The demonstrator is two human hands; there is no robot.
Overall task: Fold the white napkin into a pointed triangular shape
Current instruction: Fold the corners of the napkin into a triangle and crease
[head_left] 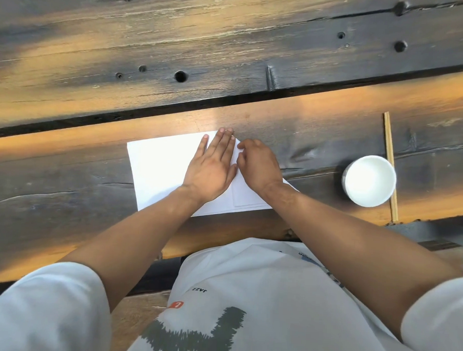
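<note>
a dark, weathered plank table (231, 42), scarred with knots and round holes and split by a long gap between boards, fills the view from a head-worn camera. at its near edge sits a person in a white printed t-shirt (259, 296), both bare forearms reaching forward over the wood. the white napkin (159, 169) lies flat on the near plank, directly ahead of the person, its right side folded over along a slanted edge that runs to a point at the far corner. the left hand (212, 166) lies on the napkin with fingers straight and close together, palm down, pressing along the fold with fingertips at the far tip. the right hand (257, 166) sits just beside it, touching the folded flap, fingers curled at the flap's upper edge; whether they pinch the paper cannot be told. well to the right stands a white cup (369, 180), with a pair of pale wooden chopsticks (390, 166) lying lengthwise against its far right side.
</note>
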